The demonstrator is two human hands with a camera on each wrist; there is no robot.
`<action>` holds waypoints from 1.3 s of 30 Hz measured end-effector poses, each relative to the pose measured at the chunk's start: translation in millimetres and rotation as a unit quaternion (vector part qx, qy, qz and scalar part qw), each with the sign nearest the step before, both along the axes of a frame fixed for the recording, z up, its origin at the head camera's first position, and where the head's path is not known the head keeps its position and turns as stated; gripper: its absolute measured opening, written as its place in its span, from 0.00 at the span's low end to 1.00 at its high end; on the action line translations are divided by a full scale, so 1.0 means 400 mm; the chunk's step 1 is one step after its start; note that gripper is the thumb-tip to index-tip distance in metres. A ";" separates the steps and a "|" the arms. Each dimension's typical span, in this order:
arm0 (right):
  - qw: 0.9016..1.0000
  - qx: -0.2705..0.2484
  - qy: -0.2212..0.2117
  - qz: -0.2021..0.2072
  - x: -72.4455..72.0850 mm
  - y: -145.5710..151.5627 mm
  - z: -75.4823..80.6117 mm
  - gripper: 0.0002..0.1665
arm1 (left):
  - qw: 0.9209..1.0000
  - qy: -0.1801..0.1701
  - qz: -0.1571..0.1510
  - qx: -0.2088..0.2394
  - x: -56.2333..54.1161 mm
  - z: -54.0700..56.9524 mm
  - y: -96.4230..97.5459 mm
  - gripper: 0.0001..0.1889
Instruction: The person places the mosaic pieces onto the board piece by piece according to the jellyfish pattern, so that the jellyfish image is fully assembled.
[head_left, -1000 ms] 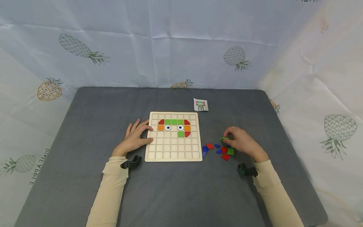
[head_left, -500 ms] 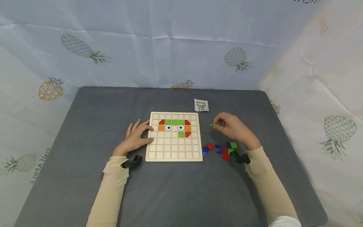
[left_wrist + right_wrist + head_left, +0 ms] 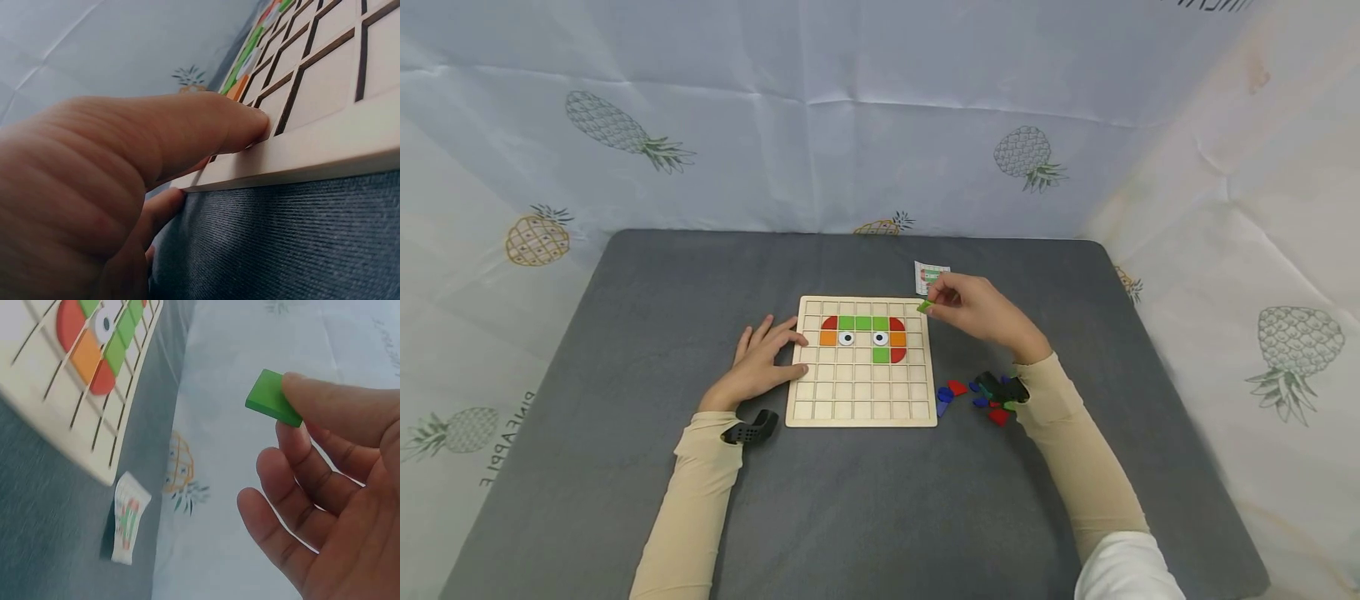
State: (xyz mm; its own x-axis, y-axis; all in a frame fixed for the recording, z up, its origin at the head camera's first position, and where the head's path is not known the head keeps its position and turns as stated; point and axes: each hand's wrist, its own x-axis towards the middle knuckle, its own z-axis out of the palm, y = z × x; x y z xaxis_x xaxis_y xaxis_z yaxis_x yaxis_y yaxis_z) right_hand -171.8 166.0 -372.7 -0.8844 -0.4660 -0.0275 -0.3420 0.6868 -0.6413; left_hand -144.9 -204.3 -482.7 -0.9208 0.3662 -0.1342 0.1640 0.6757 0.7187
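Note:
A pale wooden grid board (image 3: 861, 414) lies on the table, with red, orange and green tiles and two eye tiles set in its upper squares. My left hand (image 3: 752, 367) rests on the board's left edge, fingers spread; in the left wrist view its thumb (image 3: 219, 122) presses the rim. My right hand (image 3: 981, 312) pinches a green square tile (image 3: 272, 397) between thumb and fingertips. It holds the tile in the air by the board's upper right corner, as the head view shows. A small printed card (image 3: 927, 275) behind this hand is partly covered.
Loose red tiles (image 3: 957, 387) and blue tiles (image 3: 944, 395) lie right of the board, some hidden under the right wrist's black strap (image 3: 1002, 388). The dark grey table (image 3: 850, 508) reaches back to a pineapple-print curtain (image 3: 760, 158).
My right hand has lifted the green tile from the loose pile and carried it up and left to the board's upper right corner. The left hand has stayed in place.

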 end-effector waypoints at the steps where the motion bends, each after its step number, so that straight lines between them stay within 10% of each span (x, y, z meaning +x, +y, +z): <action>1: 1.000 -0.003 -0.003 0.006 -0.005 -0.008 0.001 0.06 | 1.000 0.000 0.001 0.001 0.000 -0.001 0.000 0.19; 39: 0.991 0.067 -0.059 0.101 -0.057 -0.221 -0.120 0.06 | 1.000 0.000 0.002 0.004 -0.001 0.001 -0.005 0.19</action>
